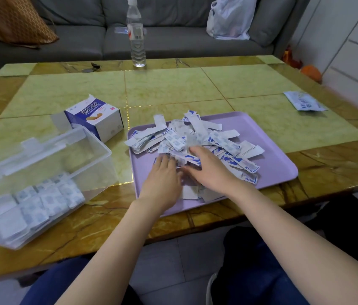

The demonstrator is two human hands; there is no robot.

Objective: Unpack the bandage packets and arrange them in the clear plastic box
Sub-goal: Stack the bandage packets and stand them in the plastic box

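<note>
**Both hands on the bandage pile**

The left hand (162, 176) lies flat, fingers straight, on the bandage packets (195, 133) heaped on the purple tray (272, 155). The right hand (210, 169) is beside it, its fingers too blurred to tell their grasp. Bare tray lies to their right. The clear plastic box (90, 166) to their left is cut off by the frame.

Lilac tray (272, 137); white-and-blue bandage packets (198, 139); pale green bench (173, 84) with brown marbled border; grey sofa (81, 38); orange patterned cushion (17, 18).
</note>
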